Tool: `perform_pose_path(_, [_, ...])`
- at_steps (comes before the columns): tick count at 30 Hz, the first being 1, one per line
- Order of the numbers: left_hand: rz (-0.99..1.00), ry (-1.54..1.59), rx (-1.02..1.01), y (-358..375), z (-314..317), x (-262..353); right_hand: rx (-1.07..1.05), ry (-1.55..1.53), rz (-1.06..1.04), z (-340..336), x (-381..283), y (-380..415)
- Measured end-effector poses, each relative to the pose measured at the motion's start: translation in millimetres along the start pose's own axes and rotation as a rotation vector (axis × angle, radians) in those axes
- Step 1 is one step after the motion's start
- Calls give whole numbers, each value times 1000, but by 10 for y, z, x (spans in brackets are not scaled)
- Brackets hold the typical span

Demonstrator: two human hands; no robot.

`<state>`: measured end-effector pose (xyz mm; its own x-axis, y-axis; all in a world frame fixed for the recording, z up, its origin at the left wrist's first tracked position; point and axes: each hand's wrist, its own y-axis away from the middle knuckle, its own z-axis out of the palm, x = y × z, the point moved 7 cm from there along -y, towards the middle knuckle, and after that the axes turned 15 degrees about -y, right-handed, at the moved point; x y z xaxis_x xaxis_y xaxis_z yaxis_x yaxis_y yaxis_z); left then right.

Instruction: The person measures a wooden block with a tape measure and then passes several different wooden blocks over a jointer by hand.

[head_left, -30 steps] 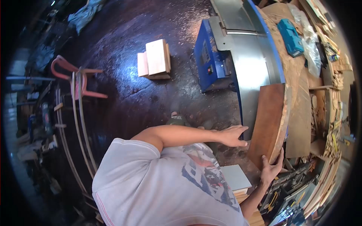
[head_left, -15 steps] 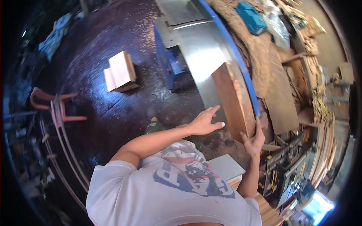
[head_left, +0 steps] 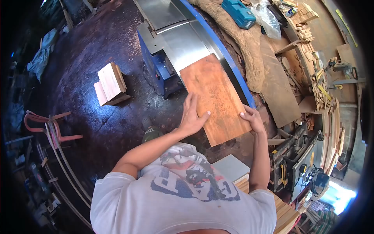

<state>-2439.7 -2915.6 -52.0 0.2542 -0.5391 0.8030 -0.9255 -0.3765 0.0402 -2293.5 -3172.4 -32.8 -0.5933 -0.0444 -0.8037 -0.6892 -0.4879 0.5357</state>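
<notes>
A reddish-brown wooden board [head_left: 218,97] lies broad face up, its far end on the metal bed [head_left: 183,45] of a blue-sided machine resembling a jointer. The near end sticks out past the bed toward my body. My left hand [head_left: 191,116] grips the board's left edge, thumb on top and fingers along the side. On the opposite side, near the close corner, my right hand [head_left: 254,120] holds the board with its thumb on the face; its other fingers are partly hidden.
Light wood blocks [head_left: 111,84] are stacked on the dark floor at left, beyond a red chair [head_left: 54,124]. Right of the machine lie a long rough log [head_left: 249,58], a teal tool case [head_left: 239,13] and wood scraps. A grey-topped stack [head_left: 231,167] stands close to my body.
The board has turned from standing on its edge to lying broad face up. My left hand, free before, has taken hold of its left edge. The right hand still holds it.
</notes>
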Motion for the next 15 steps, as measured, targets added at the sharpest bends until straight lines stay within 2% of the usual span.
perform_pose_path(3, [-63,155,180,4,-13,-167,0,-155,71,-70,238,-252])
perform_pose_path(4, [-194,284,87,0,-2,-168,7,-210,72,-132,315,-364])
perform_pose_path(7, [-182,418,-92,11,109,-104,39,-215,83,-271,404,-527])
perform_pose_path(10, [-84,267,-100,-62,63,-118,64,-327,109,-285,466,-501])
perform_pose_path(13, [-36,679,-120,-64,-164,75,-56,-589,12,-87,204,-252])
perform_pose_path(14, [-53,632,-91,-40,-307,127,-115,-688,-37,43,32,-104])
perform_pose_path(15, [-52,671,-70,-45,-455,206,-162,-661,-76,182,-154,11])
